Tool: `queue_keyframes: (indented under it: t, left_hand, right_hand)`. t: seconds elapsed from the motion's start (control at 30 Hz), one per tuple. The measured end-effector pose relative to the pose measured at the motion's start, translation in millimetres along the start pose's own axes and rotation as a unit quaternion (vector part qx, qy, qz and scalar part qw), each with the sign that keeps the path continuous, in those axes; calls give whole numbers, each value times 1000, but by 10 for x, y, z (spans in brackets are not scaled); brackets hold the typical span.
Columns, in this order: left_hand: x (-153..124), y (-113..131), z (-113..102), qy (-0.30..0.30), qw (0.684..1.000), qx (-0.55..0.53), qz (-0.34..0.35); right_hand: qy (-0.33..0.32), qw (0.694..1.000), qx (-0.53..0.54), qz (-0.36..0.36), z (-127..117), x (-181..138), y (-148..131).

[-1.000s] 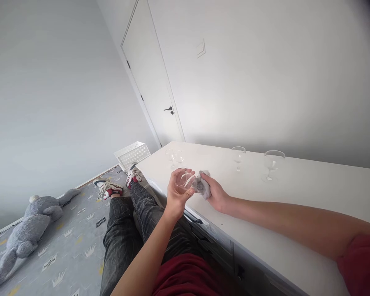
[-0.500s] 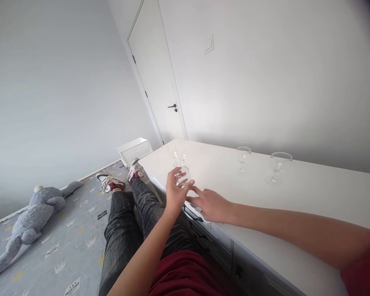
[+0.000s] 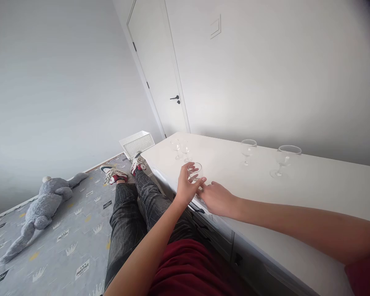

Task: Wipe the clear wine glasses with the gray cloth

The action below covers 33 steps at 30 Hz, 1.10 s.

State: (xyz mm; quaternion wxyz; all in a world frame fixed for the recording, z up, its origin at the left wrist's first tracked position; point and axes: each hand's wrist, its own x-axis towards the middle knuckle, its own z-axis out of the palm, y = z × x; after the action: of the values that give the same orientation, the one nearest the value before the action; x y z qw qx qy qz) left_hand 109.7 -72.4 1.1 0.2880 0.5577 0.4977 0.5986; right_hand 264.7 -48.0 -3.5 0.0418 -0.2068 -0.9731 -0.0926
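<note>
- Floor mat (image 3: 58, 260) is reading "PRESTIGE".
- Left hand (image 3: 188, 185) is holding a glass (image 3: 198, 171) near the dresser's (image 3: 296, 191) front edge.
- Right hand (image 3: 218, 199) is lying just beside it, grip hidden.
- Four glasses (image 3: 289, 155) are standing beyond.

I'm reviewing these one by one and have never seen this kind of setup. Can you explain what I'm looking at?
There is no machine here: these are a person's bare hands, seen from one camera worn on the head, looking forward and down. The left hand holds a clear glass by its bowl. The right hand meets it just below; its fingertips are partly hidden, so I can't tell what they grip. On the white tabletop stand four more stemmed glasses: two close together near the far end, and two spaced apart toward the picture's right.
</note>
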Motion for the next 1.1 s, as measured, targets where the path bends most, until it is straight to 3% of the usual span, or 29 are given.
queue_keyframes:
  t: [0.2,0.3,0.43,0.53,0.73,1.1]
  left_hand:
    - [19,-111,-64,-56,998,11,5]
    - [-29,-283,-117,-67,992,106,30]
    - [-106,-527,-192,-83,925,368,36]
    - [-143,-608,-238,-111,885,449,51]
    - [-161,-585,-262,-126,860,492,51]
    - [-185,-605,-259,-116,862,491,49]
  right_hand:
    - [-13,999,-25,37,-19,-25,-13]
    - [-31,997,-22,65,-80,-39,1]
    - [-79,990,-10,119,-195,-55,78]
    - [-132,976,-3,175,-253,-50,184]
    - [-210,946,1,248,-232,-27,469]
    - [-220,937,-8,271,-191,-16,584]
